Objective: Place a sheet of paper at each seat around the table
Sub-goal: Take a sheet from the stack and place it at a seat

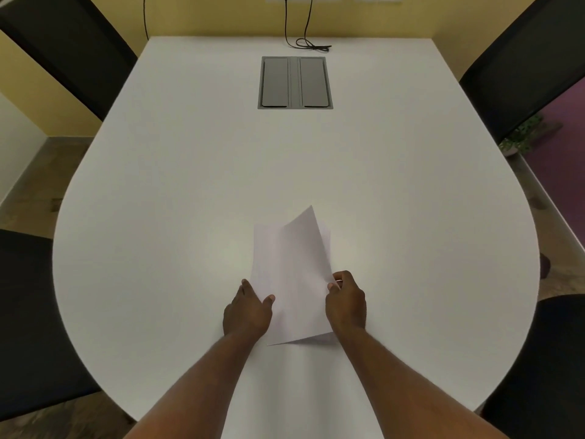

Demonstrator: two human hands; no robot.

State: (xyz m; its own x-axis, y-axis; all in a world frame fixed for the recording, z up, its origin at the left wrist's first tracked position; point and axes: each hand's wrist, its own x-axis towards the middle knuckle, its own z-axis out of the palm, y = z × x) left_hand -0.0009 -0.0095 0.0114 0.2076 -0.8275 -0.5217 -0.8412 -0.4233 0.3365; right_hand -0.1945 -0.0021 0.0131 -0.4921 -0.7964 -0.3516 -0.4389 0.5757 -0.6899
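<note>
Paper sheets (pixel 292 274), thin, white and smooth, fan apart beyond the right hand (pixel 346 304) pinching their edge; the left hand (pixel 247 312) clasps the opposite edge above the glossy rounded table (pixel 190 185).

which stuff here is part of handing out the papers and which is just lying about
Job: white paper sheets held in both hands, left and right; white rounded table; black chairs.

Lying about: black cable; grey cable hatch; potted plant.

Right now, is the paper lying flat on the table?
No. The top sheet is lifted and curling; the right hand pinches its edge, and the left hand holds the papers' other side.
</note>
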